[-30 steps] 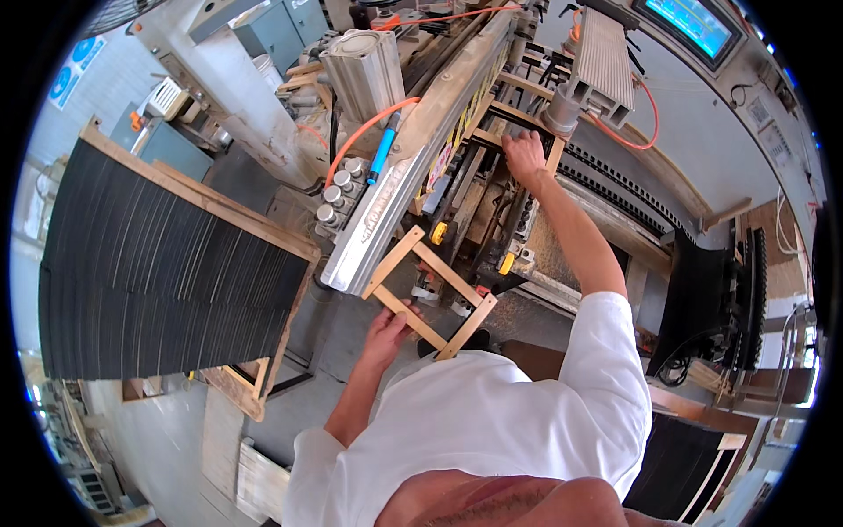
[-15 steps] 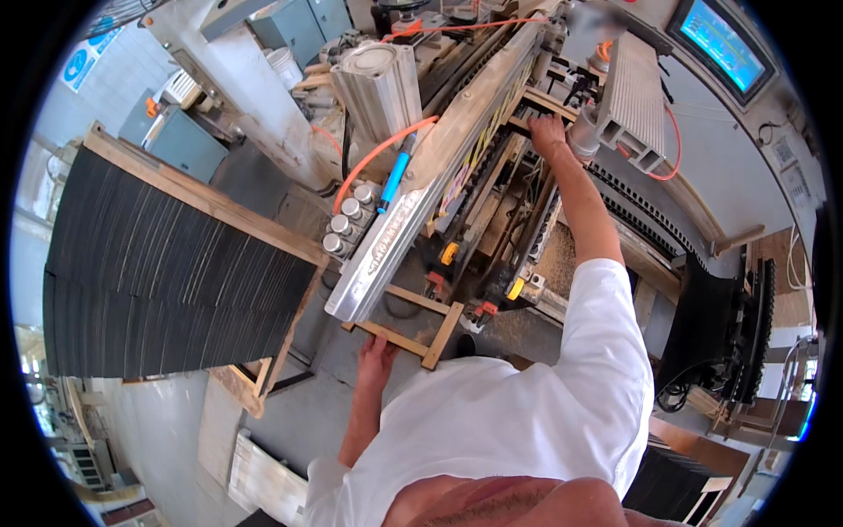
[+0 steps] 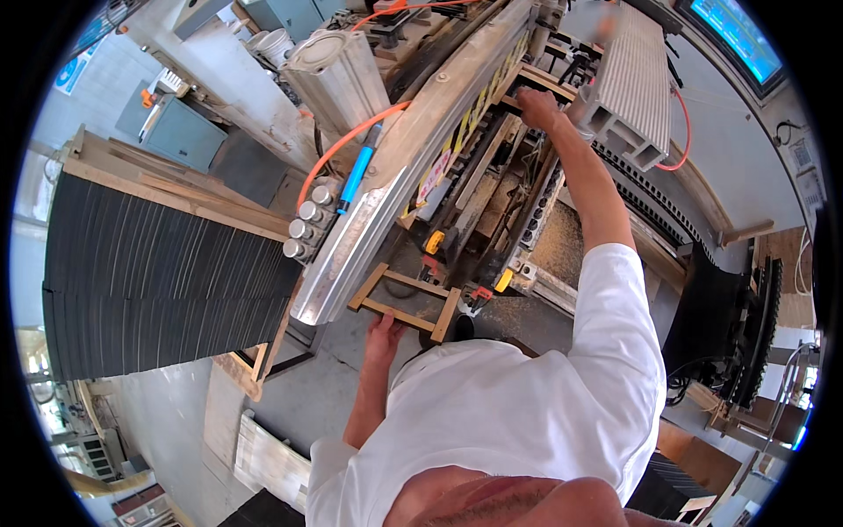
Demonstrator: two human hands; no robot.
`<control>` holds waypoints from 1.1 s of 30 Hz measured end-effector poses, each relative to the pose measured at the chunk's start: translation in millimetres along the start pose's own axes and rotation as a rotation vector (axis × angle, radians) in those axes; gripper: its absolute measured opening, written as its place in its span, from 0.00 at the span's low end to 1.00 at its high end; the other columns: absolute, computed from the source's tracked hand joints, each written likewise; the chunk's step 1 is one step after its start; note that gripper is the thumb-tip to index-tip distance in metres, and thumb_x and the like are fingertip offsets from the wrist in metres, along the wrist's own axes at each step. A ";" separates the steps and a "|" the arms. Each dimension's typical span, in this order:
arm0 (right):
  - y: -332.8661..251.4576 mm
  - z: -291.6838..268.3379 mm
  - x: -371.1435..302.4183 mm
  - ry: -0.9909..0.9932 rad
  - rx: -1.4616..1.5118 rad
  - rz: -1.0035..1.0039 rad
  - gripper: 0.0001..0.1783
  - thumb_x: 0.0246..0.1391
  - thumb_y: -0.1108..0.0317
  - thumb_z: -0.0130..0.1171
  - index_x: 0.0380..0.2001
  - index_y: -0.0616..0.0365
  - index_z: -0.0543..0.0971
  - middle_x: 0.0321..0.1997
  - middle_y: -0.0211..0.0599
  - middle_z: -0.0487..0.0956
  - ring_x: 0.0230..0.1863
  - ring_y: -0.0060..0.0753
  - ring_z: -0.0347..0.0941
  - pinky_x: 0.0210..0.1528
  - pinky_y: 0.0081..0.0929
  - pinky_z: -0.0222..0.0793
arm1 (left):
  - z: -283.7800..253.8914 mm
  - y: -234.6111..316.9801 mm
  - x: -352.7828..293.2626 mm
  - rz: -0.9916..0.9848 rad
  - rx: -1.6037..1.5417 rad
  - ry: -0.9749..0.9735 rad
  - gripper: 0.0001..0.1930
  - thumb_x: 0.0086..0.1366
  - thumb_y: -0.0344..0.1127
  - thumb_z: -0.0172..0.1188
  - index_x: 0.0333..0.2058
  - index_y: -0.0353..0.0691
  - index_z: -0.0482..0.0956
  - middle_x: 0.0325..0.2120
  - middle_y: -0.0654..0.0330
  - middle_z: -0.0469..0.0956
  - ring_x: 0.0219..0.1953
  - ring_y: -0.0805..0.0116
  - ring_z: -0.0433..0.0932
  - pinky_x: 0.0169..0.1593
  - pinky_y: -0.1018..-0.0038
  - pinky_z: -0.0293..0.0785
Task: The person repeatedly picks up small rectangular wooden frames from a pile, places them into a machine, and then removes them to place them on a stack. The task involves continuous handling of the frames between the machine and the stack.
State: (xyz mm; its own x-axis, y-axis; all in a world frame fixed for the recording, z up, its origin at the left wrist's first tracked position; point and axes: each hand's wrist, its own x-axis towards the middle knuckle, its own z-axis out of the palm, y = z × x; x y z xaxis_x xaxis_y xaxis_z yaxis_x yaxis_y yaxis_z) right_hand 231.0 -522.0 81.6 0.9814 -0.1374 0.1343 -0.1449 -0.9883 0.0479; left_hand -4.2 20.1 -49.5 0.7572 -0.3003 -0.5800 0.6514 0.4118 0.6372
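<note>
My left hand (image 3: 384,339) grips the near bar of a small rectangular wooden frame (image 3: 446,314), its fingers closed on the wood. That frame is held at the near end of the machine, close to my body. With the arm stretched far forward, my right hand (image 3: 537,109) is closed on another wooden frame (image 3: 549,81) lying across the machine's rails. Its fingertips are partly hidden. Between the two frames run the machine's long rails (image 3: 481,193), with yellow and red fittings at their near ends.
A long metal beam (image 3: 329,285) slopes along the left of the rails, carrying a blue cylinder (image 3: 358,180) and an orange hose (image 3: 338,145). Stacked black sheets (image 3: 167,272) stand farther left. A ribbed metal housing (image 3: 634,83) overhangs on the right, beside sawdust (image 3: 559,241) and a screen (image 3: 733,39).
The near frame has risen clear of the beam's end, showing its left bar, with my left hand still on it. My right hand stays at the far frame. The view has shifted slightly.
</note>
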 end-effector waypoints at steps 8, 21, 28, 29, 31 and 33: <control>-6.4 -14.8 -3.8 -0.015 -0.104 -0.052 0.14 0.43 0.75 0.55 0.37 0.59 0.74 0.36 0.46 0.79 0.41 0.48 0.76 0.40 0.42 0.71 | 7.3 -17.5 1.4 0.016 0.080 0.077 0.11 0.63 0.40 0.56 0.40 0.40 0.70 0.37 0.62 0.76 0.41 0.68 0.75 0.47 0.68 0.70; -19.8 -41.3 -10.5 -0.132 -0.189 -0.007 0.13 0.43 0.72 0.55 0.37 0.58 0.76 0.40 0.45 0.77 0.45 0.49 0.74 0.52 0.54 0.62 | -18.2 -42.6 -22.6 0.043 0.021 0.218 0.17 0.62 0.43 0.58 0.44 0.40 0.70 0.40 0.61 0.76 0.43 0.68 0.75 0.49 0.68 0.70; 17.2 1.0 6.4 0.012 -0.190 -0.071 0.15 0.39 0.64 0.61 0.34 0.55 0.75 0.35 0.47 0.78 0.40 0.50 0.76 0.39 0.45 0.72 | -23.5 -30.7 -39.7 0.140 0.092 0.400 0.18 0.61 0.38 0.57 0.47 0.36 0.71 0.40 0.60 0.76 0.42 0.69 0.75 0.47 0.71 0.73; 4.4 -5.1 5.2 -0.037 -0.191 -0.092 0.18 0.37 0.62 0.63 0.34 0.56 0.75 0.36 0.47 0.78 0.41 0.50 0.76 0.41 0.46 0.72 | -26.3 -30.1 -46.5 0.147 0.093 0.445 0.18 0.61 0.38 0.57 0.48 0.36 0.72 0.40 0.60 0.76 0.42 0.69 0.75 0.46 0.72 0.73; 22.1 4.3 8.3 -0.049 -0.230 -0.040 0.18 0.38 0.62 0.63 0.36 0.55 0.75 0.37 0.47 0.78 0.42 0.51 0.75 0.42 0.43 0.72 | -31.3 -21.1 -48.6 0.156 0.120 0.482 0.18 0.61 0.37 0.56 0.48 0.36 0.72 0.40 0.60 0.76 0.42 0.69 0.75 0.46 0.72 0.72; 18.6 -0.7 8.5 -0.135 -0.262 -0.053 0.17 0.37 0.63 0.62 0.34 0.55 0.76 0.39 0.46 0.79 0.42 0.51 0.75 0.43 0.44 0.73 | -46.5 -20.8 -57.7 0.151 0.140 0.528 0.17 0.62 0.36 0.54 0.49 0.37 0.71 0.42 0.60 0.76 0.44 0.68 0.74 0.47 0.70 0.72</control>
State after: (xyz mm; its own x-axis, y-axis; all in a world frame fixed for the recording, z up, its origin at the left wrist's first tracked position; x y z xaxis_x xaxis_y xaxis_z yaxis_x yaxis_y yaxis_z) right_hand 236.6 -541.5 84.4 0.9938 -0.1108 -0.0073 -0.1032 -0.9459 0.3075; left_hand -63.7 69.0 -52.9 0.7392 0.2393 -0.6296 0.5652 0.2881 0.7730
